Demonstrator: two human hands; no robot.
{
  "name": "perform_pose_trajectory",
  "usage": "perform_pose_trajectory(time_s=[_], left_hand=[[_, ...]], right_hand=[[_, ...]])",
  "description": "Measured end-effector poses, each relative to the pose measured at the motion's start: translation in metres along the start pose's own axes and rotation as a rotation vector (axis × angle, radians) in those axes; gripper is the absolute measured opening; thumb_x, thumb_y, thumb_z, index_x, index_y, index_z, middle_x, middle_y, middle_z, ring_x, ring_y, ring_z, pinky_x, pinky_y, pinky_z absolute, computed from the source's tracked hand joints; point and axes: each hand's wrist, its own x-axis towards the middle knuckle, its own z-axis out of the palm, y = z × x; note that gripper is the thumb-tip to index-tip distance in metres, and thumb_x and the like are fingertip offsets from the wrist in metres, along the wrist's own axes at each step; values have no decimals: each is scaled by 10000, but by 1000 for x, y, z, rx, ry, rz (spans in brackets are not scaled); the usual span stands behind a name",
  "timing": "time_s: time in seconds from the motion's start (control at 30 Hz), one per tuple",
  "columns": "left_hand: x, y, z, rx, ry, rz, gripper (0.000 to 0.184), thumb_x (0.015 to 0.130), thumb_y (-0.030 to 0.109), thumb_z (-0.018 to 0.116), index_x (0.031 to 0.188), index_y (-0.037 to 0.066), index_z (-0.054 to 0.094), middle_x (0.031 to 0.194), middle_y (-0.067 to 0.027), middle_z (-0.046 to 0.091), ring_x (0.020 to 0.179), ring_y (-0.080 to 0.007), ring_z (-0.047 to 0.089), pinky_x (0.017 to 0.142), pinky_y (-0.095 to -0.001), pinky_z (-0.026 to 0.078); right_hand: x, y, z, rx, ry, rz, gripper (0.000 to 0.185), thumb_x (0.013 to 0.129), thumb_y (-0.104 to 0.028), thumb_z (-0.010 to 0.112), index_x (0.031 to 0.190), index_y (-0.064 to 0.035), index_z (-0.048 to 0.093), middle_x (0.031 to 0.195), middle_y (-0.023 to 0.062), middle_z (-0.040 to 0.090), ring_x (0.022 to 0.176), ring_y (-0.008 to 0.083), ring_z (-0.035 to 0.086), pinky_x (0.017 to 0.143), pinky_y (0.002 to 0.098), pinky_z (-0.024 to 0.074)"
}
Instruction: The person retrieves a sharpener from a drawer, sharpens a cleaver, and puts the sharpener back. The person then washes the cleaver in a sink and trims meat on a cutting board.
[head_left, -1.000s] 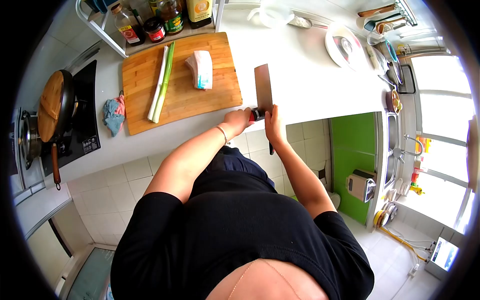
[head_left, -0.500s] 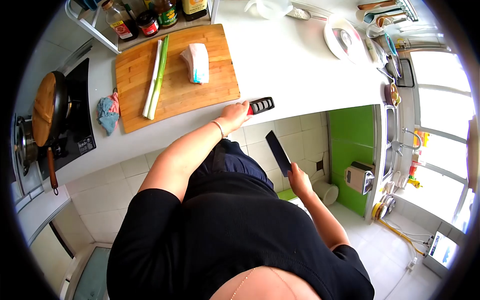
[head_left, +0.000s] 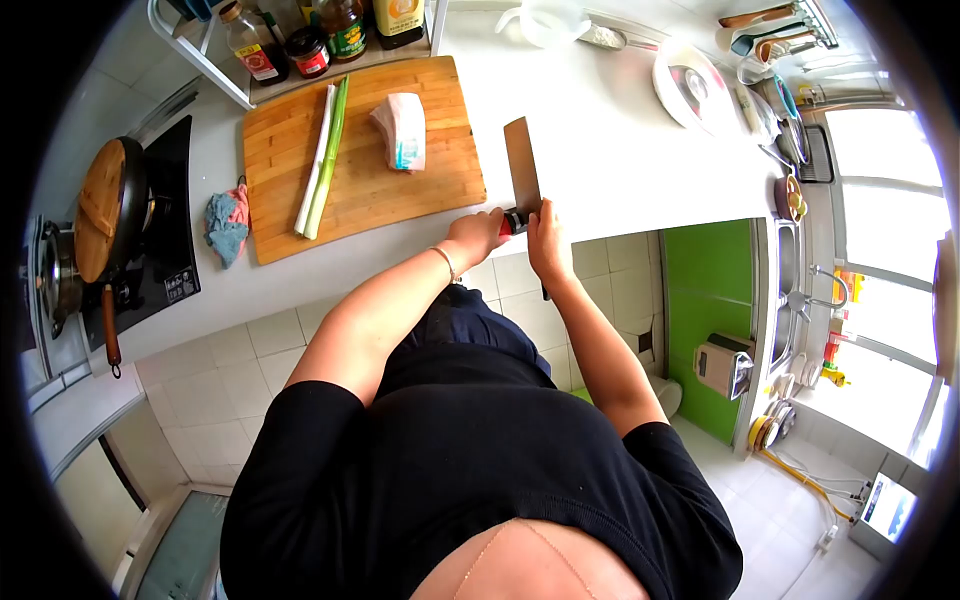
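Observation:
At the counter's front edge, my left hand (head_left: 475, 238) is closed around the red end of a black knife sharpener (head_left: 514, 222). My right hand (head_left: 548, 245) grips a cleaver (head_left: 521, 160), whose broad blade points away from me over the white counter. The blade's lower part meets the sharpener, though my fingers partly hide where they touch. Left of my hands lies a wooden cutting board (head_left: 420, 195). On it rest a slab of pale meat (head_left: 403, 130) and two lengths of green onion (head_left: 326, 160), side by side.
A blue and pink cloth (head_left: 226, 228) lies between the board and the stove, where a lidded pan (head_left: 110, 210) stands. Sauce bottles (head_left: 253, 45) fill a rack behind the board. A white basin (head_left: 690, 85) sits at the back right, and the sink (head_left: 787, 260) is further right.
My right hand has raised the cleaver from beside my body to the sharpener, its blade now over the counter. My left hand keeps hold of the sharpener in nearly the same spot.

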Motion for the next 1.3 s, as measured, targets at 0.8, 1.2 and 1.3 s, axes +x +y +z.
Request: perform_pose_trajectory(time_s=[0.8, 1.2, 1.3], left_hand=[[1, -1, 5, 72, 4, 19, 428, 842, 401, 585, 991, 14, 477, 888, -170, 634, 822, -332, 626, 667, -417, 501], [2, -4, 8, 30, 46, -13, 366, 840, 377, 588, 959, 41, 508, 818, -164, 637, 758, -343, 631, 627, -436, 498], [3, -8, 15, 31, 115, 64, 390, 849, 394, 562, 950, 25, 486, 766, -173, 623, 711, -358, 620, 588, -447, 486]], right_hand=[[-27, -4, -18, 96, 87, 55, 263, 895, -118, 486, 1135, -36, 419, 906, 251, 595, 780, 459, 562, 643, 517, 447], [-1, 3, 7, -91, -16, 12, 269, 904, -128, 454, 1131, 4, 392, 982, 281, 561, 804, 456, 577, 668, 504, 484], [-5, -1, -1, -120, -105, 52, 241, 901, -122, 444, 1103, 1, 393, 971, 273, 560, 777, 450, 585, 650, 515, 488]])
